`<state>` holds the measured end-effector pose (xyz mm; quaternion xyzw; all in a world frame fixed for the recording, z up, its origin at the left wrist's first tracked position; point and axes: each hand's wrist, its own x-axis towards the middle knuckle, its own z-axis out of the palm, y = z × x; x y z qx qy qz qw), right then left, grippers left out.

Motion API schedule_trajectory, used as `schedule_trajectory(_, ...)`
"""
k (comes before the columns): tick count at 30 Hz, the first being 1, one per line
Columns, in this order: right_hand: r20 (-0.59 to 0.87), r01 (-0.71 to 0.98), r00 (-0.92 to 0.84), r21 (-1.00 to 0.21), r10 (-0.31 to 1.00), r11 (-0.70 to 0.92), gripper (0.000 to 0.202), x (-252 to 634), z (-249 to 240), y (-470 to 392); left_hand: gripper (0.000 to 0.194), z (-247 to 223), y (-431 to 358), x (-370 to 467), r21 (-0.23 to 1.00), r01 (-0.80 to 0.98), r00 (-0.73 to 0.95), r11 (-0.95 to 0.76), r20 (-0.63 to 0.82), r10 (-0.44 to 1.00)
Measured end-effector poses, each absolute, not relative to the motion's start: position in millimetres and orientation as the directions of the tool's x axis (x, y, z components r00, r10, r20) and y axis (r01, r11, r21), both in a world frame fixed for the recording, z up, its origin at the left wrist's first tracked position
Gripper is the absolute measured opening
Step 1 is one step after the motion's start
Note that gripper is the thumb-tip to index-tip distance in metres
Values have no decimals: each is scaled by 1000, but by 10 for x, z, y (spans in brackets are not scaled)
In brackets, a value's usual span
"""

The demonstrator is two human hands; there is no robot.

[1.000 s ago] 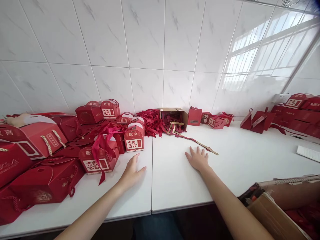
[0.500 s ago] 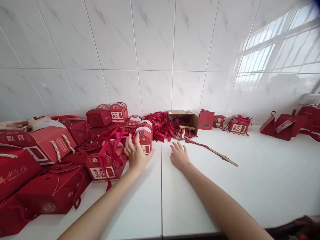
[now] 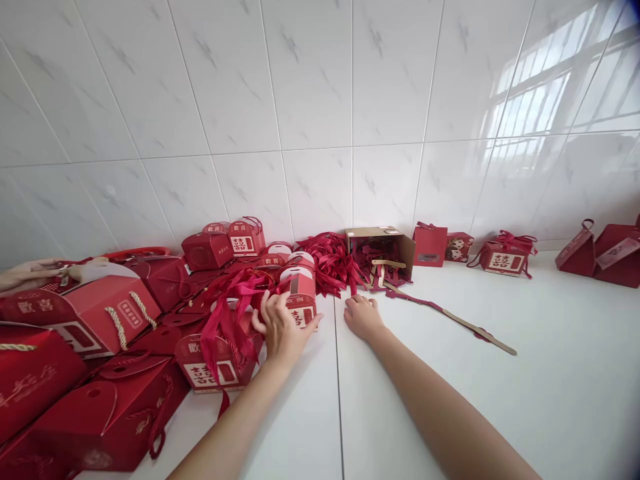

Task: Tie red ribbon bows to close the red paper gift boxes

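Observation:
My left hand (image 3: 286,331) is around the lower front of a small red gift box (image 3: 302,288), thumb at its right corner and fingers along its left side. My right hand (image 3: 364,318) rests on the white table with fingers bent, their tips at the end of a red ribbon (image 3: 354,285) that trails from the ribbon pile (image 3: 331,261). Whether the ribbon is pinched is partly hidden by the fingers. Loose bright ribbons (image 3: 227,320) lie over another red box (image 3: 213,363) left of my left hand.
Red boxes with rope handles (image 3: 120,307) crowd the left side. Another person's hand (image 3: 33,273) is at far left. An open cardboard box (image 3: 407,250) holds dark red strips. A long strip (image 3: 465,323) crosses the right side. A ribbon-tied box (image 3: 505,260) stands near the tiled wall.
My right hand has moved slightly forward to the ribbon end, and its spread fingers have bent. My left hand stays at the small gift box. The view has shifted a little.

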<state>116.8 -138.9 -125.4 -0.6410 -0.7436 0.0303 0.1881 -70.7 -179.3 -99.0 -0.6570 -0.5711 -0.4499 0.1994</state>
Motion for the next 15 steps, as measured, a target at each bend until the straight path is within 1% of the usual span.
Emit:
schedule_trajectory(3, 245, 940, -100, -295, 964, 173, 31, 1166, -1237, -1582, 57, -944, -1885, -730, 242, 913, -10, -328, 817, 576)
schedule_trajectory(8, 239, 933, -140, -293, 961, 209, 31, 1163, -1210, -1959, 17, -835, -2012, -799, 315, 814, 62, -488, 788, 613)
schedule_trajectory(9, 232, 933, -152, -287, 961, 217, 30, 1159, -1194, -2049, 14, -817, -2038, -810, 319, 796, 81, -514, 786, 614)
schedule_trajectory(12, 203, 930, -190, -277, 961, 242, 27, 1169, -1116, -2415, 12, -749, -2176, -843, 312, 746, 162, -587, 771, 616)
schedule_trajectory(15, 171, 912, -231, -304, 958, 275, 25, 1263, -1045, -2961, 11, -640, -2422, -907, 324, 624, 327, -711, 719, 614)
